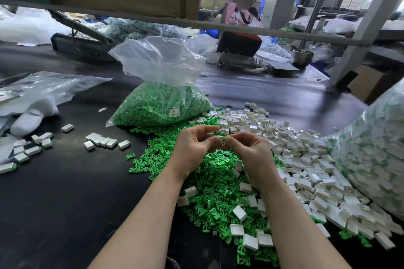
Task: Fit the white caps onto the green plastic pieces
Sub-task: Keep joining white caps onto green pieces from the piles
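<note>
A white cap (223,139) is pinched between the curled fingers of the left hand (192,148) and right hand (251,150), both grips closed on it, above the green pieces (209,183) heaped on the dark surface (65,192).

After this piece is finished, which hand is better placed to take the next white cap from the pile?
Probably the right hand. The white caps lie piled on its side, just beyond its fingers, while the left hand hovers over the green pieces.
</note>
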`<state>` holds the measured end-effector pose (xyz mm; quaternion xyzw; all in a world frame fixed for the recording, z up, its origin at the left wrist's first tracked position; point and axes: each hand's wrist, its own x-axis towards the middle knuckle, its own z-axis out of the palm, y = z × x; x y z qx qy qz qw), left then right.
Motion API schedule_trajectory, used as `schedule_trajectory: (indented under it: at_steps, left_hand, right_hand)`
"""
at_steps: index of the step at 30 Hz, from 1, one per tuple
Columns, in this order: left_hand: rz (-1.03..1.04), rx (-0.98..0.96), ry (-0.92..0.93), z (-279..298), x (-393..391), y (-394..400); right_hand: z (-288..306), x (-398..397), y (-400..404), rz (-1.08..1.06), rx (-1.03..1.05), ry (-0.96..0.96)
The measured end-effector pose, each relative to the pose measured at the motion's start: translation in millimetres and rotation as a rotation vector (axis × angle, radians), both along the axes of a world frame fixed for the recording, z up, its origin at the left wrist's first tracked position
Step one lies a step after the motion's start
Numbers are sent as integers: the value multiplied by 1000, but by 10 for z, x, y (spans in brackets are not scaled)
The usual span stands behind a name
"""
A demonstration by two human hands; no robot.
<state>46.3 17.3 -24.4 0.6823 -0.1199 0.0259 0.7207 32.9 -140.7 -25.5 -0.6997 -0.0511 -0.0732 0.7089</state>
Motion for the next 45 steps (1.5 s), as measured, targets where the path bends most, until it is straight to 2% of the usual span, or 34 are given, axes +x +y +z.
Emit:
schedule_trajectory:
  at_steps: [5,10,13,22,33,40,45]
  left_hand:
    - [-23,202,-47,45,28,49]
    - [-40,279,-49,77,20,52]
    - [-19,260,-67,94,13,36]
    - [15,158,-60,101,-6,-39]
    - [25,141,-83,120,-28,-77]
    - [2,0,9,114,-37,-164]
    - [-10,-16,19,90,-30,-160]
  right_hand:
    - [-16,6,-3,-3,-35,-21]
    - [2,5,-2,-6,25,9]
    - [39,-8,-7,38,150,47]
    - [52,10,-20,57,192,115]
    - [114,-2,11,277,40,274]
    - [124,3,4,312,-26,246]
    - [59,14,0,294,-6,207]
